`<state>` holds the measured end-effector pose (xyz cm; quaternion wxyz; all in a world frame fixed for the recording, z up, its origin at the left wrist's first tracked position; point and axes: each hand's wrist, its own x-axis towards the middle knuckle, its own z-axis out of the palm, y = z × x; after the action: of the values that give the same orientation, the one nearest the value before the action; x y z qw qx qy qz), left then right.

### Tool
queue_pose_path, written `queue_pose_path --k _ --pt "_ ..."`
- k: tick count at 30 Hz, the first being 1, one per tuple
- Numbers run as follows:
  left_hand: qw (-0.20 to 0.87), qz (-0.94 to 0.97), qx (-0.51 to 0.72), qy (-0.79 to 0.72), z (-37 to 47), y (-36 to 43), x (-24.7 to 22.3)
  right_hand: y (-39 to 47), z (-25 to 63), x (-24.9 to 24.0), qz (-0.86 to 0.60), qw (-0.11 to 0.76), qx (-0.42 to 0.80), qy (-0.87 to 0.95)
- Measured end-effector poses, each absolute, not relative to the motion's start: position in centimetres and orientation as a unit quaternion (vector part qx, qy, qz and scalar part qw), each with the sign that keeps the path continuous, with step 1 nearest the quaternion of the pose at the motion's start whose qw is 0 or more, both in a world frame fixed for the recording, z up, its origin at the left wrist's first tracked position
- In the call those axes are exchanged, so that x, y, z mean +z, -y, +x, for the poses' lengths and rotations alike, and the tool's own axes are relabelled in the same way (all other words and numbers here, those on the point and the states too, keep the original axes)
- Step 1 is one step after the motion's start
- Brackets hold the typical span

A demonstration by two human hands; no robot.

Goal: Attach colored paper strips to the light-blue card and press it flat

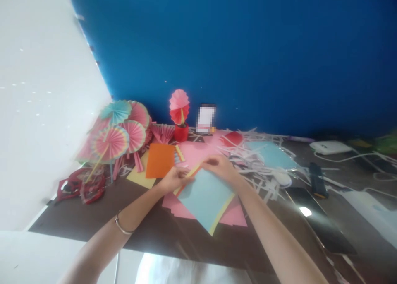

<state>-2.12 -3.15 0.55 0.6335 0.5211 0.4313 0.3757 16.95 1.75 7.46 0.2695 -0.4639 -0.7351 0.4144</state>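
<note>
A light blue sheet of paper [207, 197] lies at a slant over pink sheets [182, 208]. Its far-left edge carries a folded-looking orange and yellow strip, and a yellow border runs along its lower right edge. My left hand [175, 179] pinches the lower end of that strip edge. At the upper end, the fingers of my right hand [221, 168] are closed on the same edge. My fingertips partly hide the strip. Left of my left hand is an orange sheet [160, 161] on top of a yellow sheet [139, 176].
Several pleated paper fans [110, 143] pile up at the left, beside a red item in clear wrap [93, 188]. One pink-red fan [179, 106] stands in a red pot [181, 132]. White paper strips [257, 168], a phone [321, 220] and a black tool-like object [318, 179] lie rightward.
</note>
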Motion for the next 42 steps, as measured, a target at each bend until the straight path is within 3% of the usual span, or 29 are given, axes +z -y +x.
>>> queue_pose_path --k 12,25,29,31,34,38,42 --pt "0.673 0.501 0.369 -0.401 -2.7 2.8 1.0 -1.1 17.6 4.2 -0.460 0.348 0.475 0.665" --pt "0.587 0.595 0.356 -0.418 -4.3 2.6 1.5 -0.7 18.3 1.8 -0.509 0.445 0.504 0.537" --pt "0.584 0.579 0.421 -0.383 -4.5 2.3 1.7 -0.5 18.7 1.6 -0.531 0.455 0.464 0.544" --pt "0.504 0.575 0.493 -0.415 -4.9 1.9 1.6 -0.6 19.2 1.5 -0.551 0.470 0.426 0.543" --pt "0.260 0.583 0.536 -0.552 -6.3 1.2 1.4 -0.8 19.9 1.2 -0.569 0.478 0.384 0.549" --pt "-0.001 0.599 0.370 -0.711 -8.0 0.6 1.2 -1.3 20.3 0.8 -0.584 0.492 0.334 0.553" --pt "-0.078 0.589 0.243 -0.767 -8.2 0.7 1.3 -1.7 20.5 0.4 -0.600 0.523 0.305 0.524"
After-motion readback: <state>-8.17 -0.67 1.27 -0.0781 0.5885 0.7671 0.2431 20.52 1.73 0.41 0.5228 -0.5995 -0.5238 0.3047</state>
